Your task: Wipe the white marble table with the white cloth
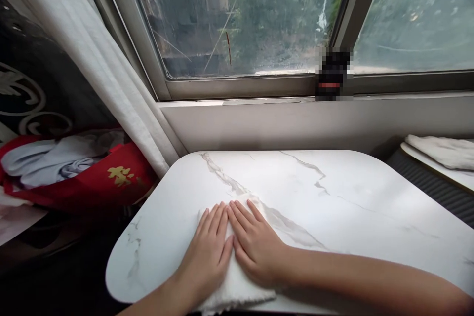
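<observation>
A white cloth (237, 281) lies flat on the white marble-patterned table (155, 197), near its front edge. My left hand (209, 244) rests palm down on the cloth, fingers stretched forward. Beside it my right hand (255, 247) also presses flat on the cloth, its fingers pointing forward and left. The two hands touch or nearly touch at the index fingers and thumbs. Much of the cloth is hidden under them, and its frayed front edge shows near the table's edge.
Behind the table stand a low wall (266, 126) and a sliding window (240, 19). A pale curtain (99, 59) hangs at left. Beneath it, a red bag (89, 177) holds grey clothes (55, 158). Another folded white cloth (444, 150) lies at far right.
</observation>
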### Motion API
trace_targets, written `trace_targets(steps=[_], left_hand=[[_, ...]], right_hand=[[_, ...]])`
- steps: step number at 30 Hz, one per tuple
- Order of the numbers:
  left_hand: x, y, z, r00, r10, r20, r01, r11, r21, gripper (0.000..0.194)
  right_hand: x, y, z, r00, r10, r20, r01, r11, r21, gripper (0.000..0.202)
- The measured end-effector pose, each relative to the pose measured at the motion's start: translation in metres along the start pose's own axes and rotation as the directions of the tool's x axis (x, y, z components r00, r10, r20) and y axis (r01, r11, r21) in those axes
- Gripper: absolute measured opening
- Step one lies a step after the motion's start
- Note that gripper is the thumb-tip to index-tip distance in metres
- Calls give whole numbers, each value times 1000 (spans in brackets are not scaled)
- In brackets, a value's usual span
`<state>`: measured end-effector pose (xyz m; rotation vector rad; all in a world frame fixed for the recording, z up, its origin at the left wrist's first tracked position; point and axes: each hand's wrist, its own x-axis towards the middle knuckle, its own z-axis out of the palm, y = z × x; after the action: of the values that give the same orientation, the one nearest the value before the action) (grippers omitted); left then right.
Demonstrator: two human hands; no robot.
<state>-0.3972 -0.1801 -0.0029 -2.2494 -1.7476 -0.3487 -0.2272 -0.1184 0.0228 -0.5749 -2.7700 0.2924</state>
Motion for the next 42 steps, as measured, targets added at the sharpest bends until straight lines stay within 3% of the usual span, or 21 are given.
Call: trace_targets(steps=[2,5,11,15,18,21,25,29,34,38,40,42], left_hand=[[5,13,3,1000,-6,4,7,1000,-19,54],[38,13,13,999,-30,43,32,998,-47,53],[142,-19,46,990,-92,104,100,992,-76,52],[196,-32,65,987,-126,103,134,988,-75,49],[222,-33,75,984,-148,96,153,987,-56,48],[234,-32,80,985,-151,87,153,988,-26,47],[230,-24,76,981,-151,120,150,989,13,48],[205,5,65,982,-145,122,147,989,-3,48],[135,71,40,992,-61,111,70,994,-85,52],[71,117,12,981,140,134,-108,968,-226,57],[55,130,3,964,221,148,-171,941,-293,60],[56,136,1,959,231,163,-166,928,-335,58]], right_hand=[[-8,4,-5,999,29,34,-29,1000,-2,59],[6,30,-10,988,129,84,-127,992,-29,59],[67,117,-12,969,246,21,-244,965,-92,59],[92,164,-16,955,296,-29,-297,945,-136,57],[99,184,-17,938,337,-80,-345,925,-156,56],[99,192,-16,925,357,-129,-375,910,-177,55],[89,186,-15,926,348,-144,-371,911,-182,55],[58,166,-20,938,326,-122,-345,917,-199,54],[-30,111,-28,965,243,-100,-257,950,-178,55],[-111,56,-36,972,217,-94,-231,957,-175,62],[-136,38,-38,968,229,-100,-243,954,-177,66],[-144,36,-39,955,280,-99,-294,940,-177,65]])
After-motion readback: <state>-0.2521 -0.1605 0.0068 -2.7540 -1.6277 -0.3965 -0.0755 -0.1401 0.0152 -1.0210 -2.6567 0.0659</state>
